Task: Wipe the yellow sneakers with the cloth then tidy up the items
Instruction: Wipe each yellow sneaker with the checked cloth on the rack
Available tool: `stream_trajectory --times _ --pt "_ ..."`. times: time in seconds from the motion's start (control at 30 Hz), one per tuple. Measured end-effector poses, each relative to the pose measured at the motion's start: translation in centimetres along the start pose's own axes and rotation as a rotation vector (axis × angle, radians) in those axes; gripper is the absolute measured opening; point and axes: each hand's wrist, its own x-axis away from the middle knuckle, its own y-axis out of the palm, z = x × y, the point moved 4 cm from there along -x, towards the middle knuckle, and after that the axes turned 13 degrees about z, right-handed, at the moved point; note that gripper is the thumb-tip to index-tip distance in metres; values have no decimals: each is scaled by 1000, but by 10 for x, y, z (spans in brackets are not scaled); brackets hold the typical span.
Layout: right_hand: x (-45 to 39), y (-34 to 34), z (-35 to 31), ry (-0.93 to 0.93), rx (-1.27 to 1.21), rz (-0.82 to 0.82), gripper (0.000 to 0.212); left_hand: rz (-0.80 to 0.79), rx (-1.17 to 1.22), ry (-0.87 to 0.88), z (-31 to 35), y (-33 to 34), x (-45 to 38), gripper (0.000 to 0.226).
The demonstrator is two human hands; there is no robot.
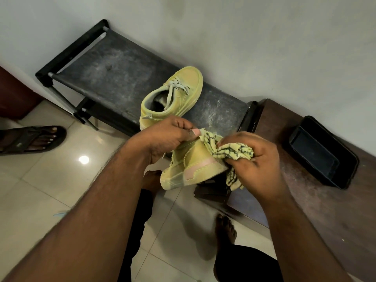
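Note:
One yellow sneaker (175, 96) with grey laces rests on the dusty black shoe rack (114, 66), toe towards the wall. The second yellow sneaker (193, 167), with a pink stripe at its side, is held in the air in front of the rack. My left hand (164, 137) grips it from the top, thumb near the collar. My right hand (258, 157) holds a bunched yellow cloth (234, 151) with dark green markings against the sneaker's upper edge. A loose end of the cloth hangs below my fingers.
A brown wooden bench (305, 200) runs along the wall at the right, with a black phone-like object (323, 151) on it. Another person's sandalled foot (34, 139) stands at the left on the tiled floor (40, 190). My bare feet (225, 228) are below the sneaker.

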Motion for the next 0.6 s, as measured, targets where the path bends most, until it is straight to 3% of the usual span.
stream_trajectory --times 0.07,0.17,0.3,0.43,0.6 --pt "-2 5 8 -25 112 -21 24 7 -13 -4 -1 -1 -1 50" --pt "-2 11 13 -24 229 -7 39 22 -4 -23 -6 -1 -5 27" --pt "7 16 -6 -224 282 -39 40 86 41 -89 -11 -3 -10 31" --pt "-1 20 0 -64 492 46 47 185 113 -200 -15 4 -12 30" --pt "20 34 -21 -231 569 20 41 337 246 -336 -16 1 -10 11"
